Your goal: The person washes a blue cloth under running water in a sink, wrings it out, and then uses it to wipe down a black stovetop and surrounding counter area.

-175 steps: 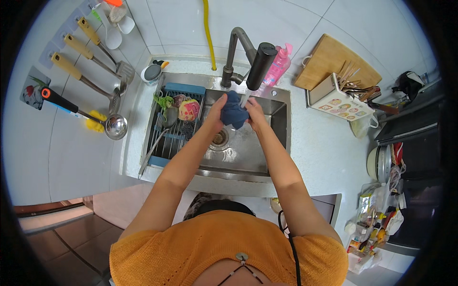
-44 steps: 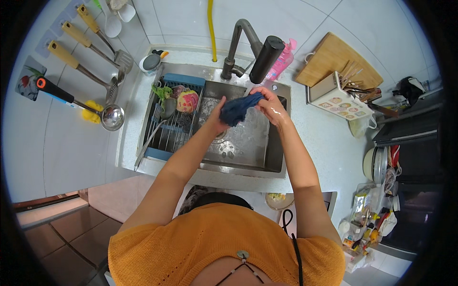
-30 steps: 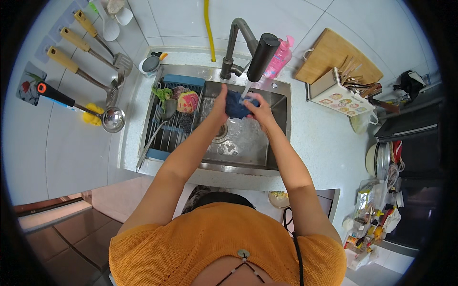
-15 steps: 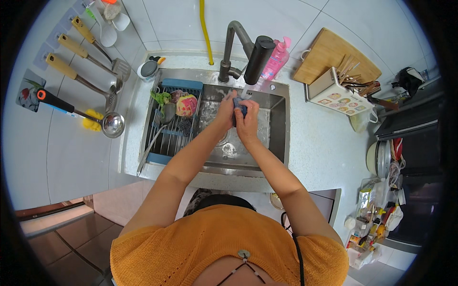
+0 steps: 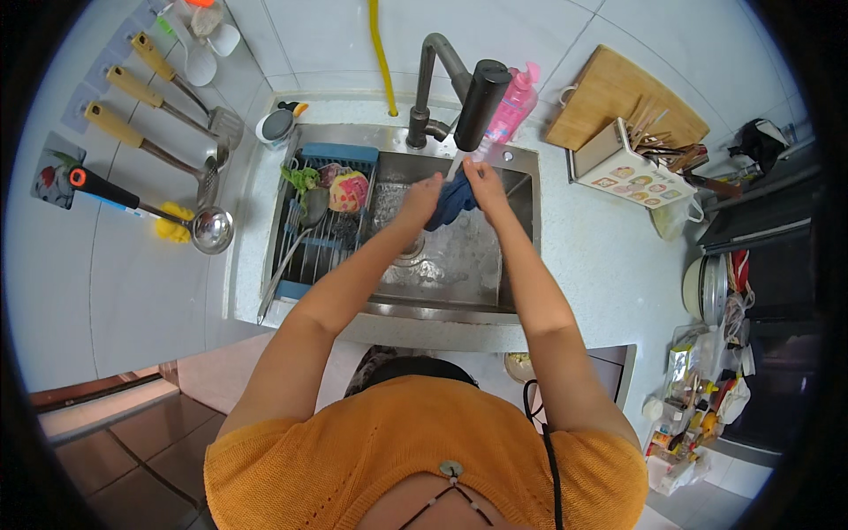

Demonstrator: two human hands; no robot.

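A dark blue cloth is stretched between my two hands over the steel sink. My left hand is closed on its left end, and my right hand pinches its upper right end. Water runs down onto the cloth from the dark head of the faucet. The cloth sags in folds between the hands, above the wet sink floor.
Left of my hands, a drying rack holds greens, a colourful round item and a long-handled spatula. Behind the faucet stands a pink pump bottle. A cutting board and chopstick holder stand at the right. Ladles hang on the left wall.
The cloth was bunched between my hands and is now spread out. My right hand has moved up and to the right, away from the left.
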